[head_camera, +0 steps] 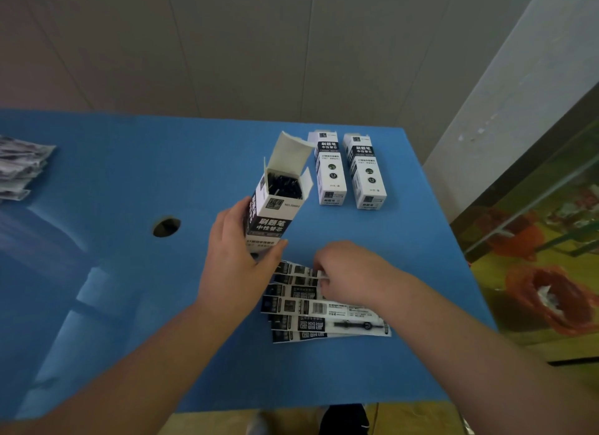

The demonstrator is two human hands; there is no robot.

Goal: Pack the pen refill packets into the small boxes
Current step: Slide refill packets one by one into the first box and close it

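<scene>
Refill packets: spare heap (19,169) at table's (129,305) far left edge. L hand (236,256) wraps the open box (275,207), upright w/ refills inside. R hand (350,272) fingers curled on the fanned packets (321,308) near front, grip unclear. Probably light, thin, slick film; take by a short end. Two shut boxes (351,170) lie behind.

Left hand (238,259) curled gripping; right hand (348,269) pinching.

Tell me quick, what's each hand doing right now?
Left hand: holds the open box upright.
Right hand: fingers curled on the refill packets, apparently pinching one.
</scene>
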